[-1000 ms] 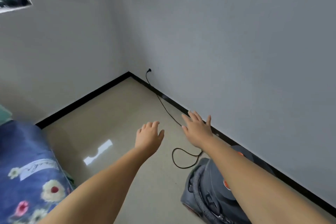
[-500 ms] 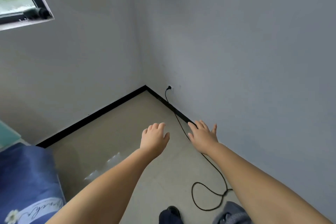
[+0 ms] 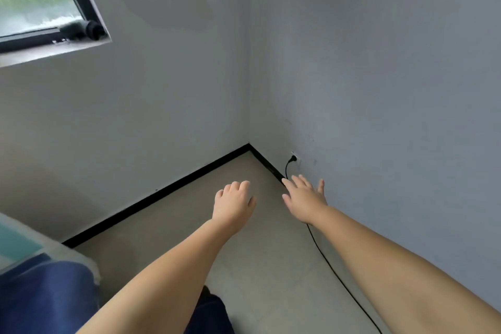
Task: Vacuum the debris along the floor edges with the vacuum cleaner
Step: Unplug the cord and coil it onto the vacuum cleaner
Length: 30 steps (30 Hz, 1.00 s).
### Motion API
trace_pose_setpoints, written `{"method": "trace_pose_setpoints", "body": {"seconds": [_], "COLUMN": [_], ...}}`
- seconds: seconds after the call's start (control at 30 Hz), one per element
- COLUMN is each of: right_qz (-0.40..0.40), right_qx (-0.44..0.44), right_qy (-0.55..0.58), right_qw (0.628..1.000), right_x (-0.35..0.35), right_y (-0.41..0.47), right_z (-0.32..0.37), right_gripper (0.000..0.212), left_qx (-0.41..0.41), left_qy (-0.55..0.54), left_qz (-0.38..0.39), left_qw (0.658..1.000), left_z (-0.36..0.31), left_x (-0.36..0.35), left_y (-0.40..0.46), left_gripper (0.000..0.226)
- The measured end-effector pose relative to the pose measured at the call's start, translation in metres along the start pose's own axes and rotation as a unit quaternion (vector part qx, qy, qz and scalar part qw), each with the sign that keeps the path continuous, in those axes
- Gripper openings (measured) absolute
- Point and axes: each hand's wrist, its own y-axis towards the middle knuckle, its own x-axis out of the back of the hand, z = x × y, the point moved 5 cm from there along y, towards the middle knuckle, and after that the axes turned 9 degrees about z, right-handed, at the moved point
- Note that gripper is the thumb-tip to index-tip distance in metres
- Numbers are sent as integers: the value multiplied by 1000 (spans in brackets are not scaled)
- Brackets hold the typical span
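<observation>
We hold both hands out over the floor (image 3: 271,266), gripping nothing: left hand (image 3: 233,205) with fingers loosely bent, right hand (image 3: 305,199) with fingers spread flat. The vacuum cleaner body lies outside this view; only its black cord (image 3: 336,276) shows, running under the right forearm along the baseboard (image 3: 162,192) to the wall socket (image 3: 295,158). Blue bedding (image 3: 46,295) sits lower left, window (image 3: 40,3) upper left.

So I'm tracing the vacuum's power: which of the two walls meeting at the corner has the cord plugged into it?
The right-hand wall: the black cord runs along its skirting up to a plug near the corner. The window wall has none.
</observation>
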Motion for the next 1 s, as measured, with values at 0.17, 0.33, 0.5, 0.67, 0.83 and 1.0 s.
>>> {"method": "trace_pose_setpoints", "body": {"seconds": [0.17, 0.33, 0.5, 0.67, 0.83, 1.0], "right_qz": [3, 11, 12, 26, 55, -12], "right_qx": [-79, -133, -179, -210, -224, -290], "right_qy": [57, 117, 165, 218, 273, 410], "right_qw": [995, 984, 970, 953, 934, 864], "right_x": [28, 41, 39, 29, 4, -33], "right_y": [72, 121, 170, 245, 343, 450], "right_z": [12, 14, -10, -49, -73, -112], "right_gripper": [50, 51, 50, 48, 49, 46], "left_qx": [-65, -121, -185, -240, -259, -312], "left_qy": [47, 90, 132, 138, 100, 102], "left_qz": [36, 70, 137, 171, 171, 171], "left_qw": [996, 986, 964, 946, 945, 929], "left_z": [46, 60, 37, 15, 22, 25], "left_x": [44, 71, 48, 18, -17, -96], "left_y": [94, 185, 261, 347, 448, 546], "left_gripper": [42, 48, 50, 51, 51, 48]}}
